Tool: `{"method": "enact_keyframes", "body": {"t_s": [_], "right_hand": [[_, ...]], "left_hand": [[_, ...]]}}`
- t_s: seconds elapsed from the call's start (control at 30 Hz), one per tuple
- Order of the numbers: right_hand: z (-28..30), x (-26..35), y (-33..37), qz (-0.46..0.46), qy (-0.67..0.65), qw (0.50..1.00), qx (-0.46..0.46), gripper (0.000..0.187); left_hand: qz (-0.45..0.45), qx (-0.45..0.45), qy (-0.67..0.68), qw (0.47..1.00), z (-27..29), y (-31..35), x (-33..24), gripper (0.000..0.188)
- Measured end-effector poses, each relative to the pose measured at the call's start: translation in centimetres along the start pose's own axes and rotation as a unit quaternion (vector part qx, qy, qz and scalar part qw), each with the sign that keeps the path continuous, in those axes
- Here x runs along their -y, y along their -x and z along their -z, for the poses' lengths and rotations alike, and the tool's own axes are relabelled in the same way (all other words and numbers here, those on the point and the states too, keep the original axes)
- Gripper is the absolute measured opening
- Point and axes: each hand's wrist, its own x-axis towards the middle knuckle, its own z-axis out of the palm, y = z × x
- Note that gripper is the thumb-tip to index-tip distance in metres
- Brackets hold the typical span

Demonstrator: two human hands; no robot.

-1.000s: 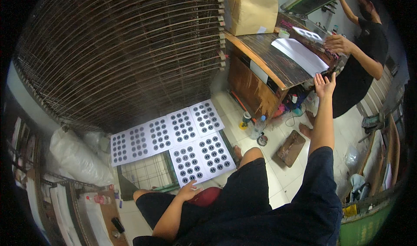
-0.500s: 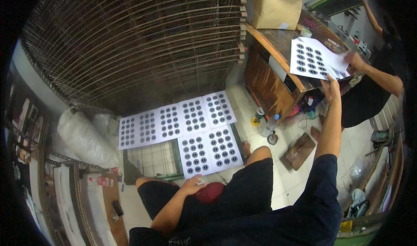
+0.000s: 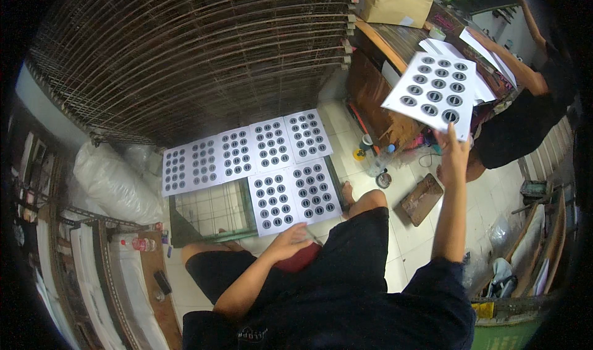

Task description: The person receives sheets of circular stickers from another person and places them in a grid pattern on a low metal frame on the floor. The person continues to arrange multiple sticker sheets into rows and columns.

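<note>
My right hand (image 3: 454, 152) is closed on the lower corner of a white sheet (image 3: 435, 87) printed with rows of dark round emblems, held up in the air at the right. My left hand (image 3: 289, 244) rests low in front of me with its fingers stretched out, close to the bottom edge of a similar printed sheet (image 3: 270, 216). More of these sheets lie in an upper row, among them one at the far right (image 3: 308, 135), over a green-edged mesh frame (image 3: 213, 213). A dark red rounded thing (image 3: 298, 260) shows beneath my left hand.
A tall wire drying rack (image 3: 204, 53) fills the back left. At the right, a co-worker's arm (image 3: 516, 66) reaches over white sheets on a wooden desk (image 3: 386, 44). A brick-shaped block (image 3: 422, 200), a plastic bottle (image 3: 384, 155) and a plastic-wrapped bundle (image 3: 114, 186) stand around.
My right hand has drawn the printed sheet away from the desk, down and toward me. The co-worker's hand has shifted up to other white sheets. My left hand stays near the lower sheets.
</note>
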Motion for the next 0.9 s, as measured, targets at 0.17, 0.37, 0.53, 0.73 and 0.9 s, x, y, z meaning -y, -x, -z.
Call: {"method": "enact_keyframes", "body": {"t_s": [0.17, 0.37, 0.53, 0.73, 0.9], "right_hand": [[-5.4, -3.3, 11.8, -0.099, -0.06, 0.993, 0.005, 0.045], [-11.7, -6.3, 21.6, -0.193, -0.043, 0.976, 0.096, 0.042], [-14.5, -9.6, 24.3, -0.205, -0.061, 0.954, 0.211, 0.051], [-12.0, -13.2, 22.2, 0.072, 0.339, 0.691, 0.634, 0.067], [-4.1, -14.1, 19.2, 0.099, 0.437, 0.744, 0.496, 0.041]], "left_hand": [[-0.147, -0.065, 0.237, 0.958, -2.1, -1.2, -9.1, 0.06], [-0.224, -0.224, 0.398, 0.861, -1.2, 0.9, -10.2, 0.06], [-0.205, -0.333, 0.432, 0.813, 0.9, 2.3, -8.2, 0.05], [-0.075, -0.469, 0.534, 0.7, 5.5, 2.8, -0.9, 0.052], [-0.022, -0.587, 0.496, 0.639, 11.1, 2.0, 10.8, 0.038]]}}
